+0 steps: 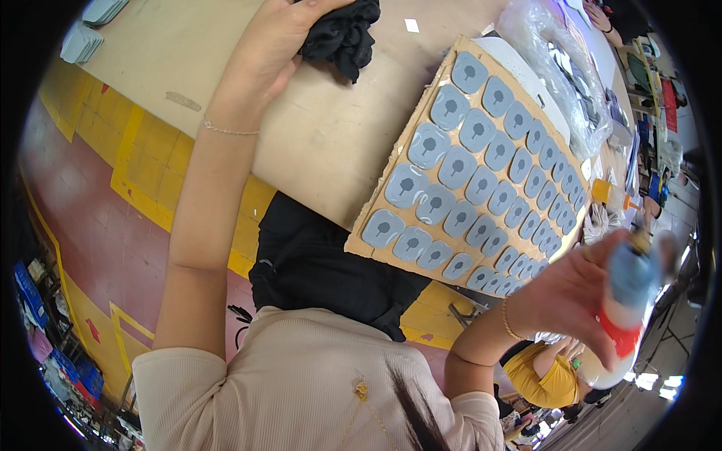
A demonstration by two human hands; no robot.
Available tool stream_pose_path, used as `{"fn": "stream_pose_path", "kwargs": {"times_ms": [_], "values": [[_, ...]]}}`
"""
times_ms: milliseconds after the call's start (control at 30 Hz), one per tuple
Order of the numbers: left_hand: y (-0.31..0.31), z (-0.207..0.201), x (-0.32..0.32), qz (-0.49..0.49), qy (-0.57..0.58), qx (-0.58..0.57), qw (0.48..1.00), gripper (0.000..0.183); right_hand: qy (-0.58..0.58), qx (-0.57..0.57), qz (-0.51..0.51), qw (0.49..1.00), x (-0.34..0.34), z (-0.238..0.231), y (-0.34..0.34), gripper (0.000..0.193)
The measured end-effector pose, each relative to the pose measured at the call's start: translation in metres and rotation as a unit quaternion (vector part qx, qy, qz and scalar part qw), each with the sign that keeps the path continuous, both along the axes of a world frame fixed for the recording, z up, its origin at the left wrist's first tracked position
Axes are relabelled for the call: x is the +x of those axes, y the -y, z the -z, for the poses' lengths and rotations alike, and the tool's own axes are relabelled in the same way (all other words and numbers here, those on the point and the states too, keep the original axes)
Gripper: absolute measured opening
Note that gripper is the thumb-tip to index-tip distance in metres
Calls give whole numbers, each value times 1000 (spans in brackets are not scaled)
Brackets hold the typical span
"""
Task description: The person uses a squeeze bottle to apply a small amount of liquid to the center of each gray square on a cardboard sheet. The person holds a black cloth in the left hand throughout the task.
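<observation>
At the far edge of the view my left hand [277, 46] is closed on a crumpled black cloth [340, 39] over the beige table [316, 143]. Out to the right, my right hand [560, 289] is raised and wrapped around a bottle [621, 331] with a blue upper part, a red band and a whitish body. Motion blurs the bottle's top, so its nozzle is unclear. Between my arms lies a brown cardboard sheet [366, 218] bearing rows of rounded grey pieces [456, 167], each with a dark tree-like mark in its middle.
Clear plastic wrapping [590, 113] lies past the cardboard's far right edge. An orange-yellow bottle [611, 195] stands beyond it. Stacked grey pieces [81, 43] sit at the far left table corner. A small white paper [411, 25] rests near the cloth. A person in yellow [545, 379] is at right.
</observation>
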State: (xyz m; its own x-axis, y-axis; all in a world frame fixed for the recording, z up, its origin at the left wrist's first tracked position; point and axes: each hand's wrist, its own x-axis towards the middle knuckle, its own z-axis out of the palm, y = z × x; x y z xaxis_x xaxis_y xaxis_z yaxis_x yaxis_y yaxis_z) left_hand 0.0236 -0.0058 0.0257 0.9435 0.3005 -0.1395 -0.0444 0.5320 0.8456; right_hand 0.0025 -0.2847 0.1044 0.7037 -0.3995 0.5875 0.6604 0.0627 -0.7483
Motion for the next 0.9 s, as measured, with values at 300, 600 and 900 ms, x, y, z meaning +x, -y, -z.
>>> {"fn": "stream_pose_path", "kwargs": {"times_ms": [300,600,900], "values": [[-2,3,0,-2,1,-3,1000,14,-40,-71,-189,979,-21,13,32,79],[1,1,2,3,7,-10,1000,14,-148,-292,-183,927,-35,52,19,75],[0,2,1,14,9,-8,1000,13,-143,-304,-207,919,-30,58,11,74]]}}
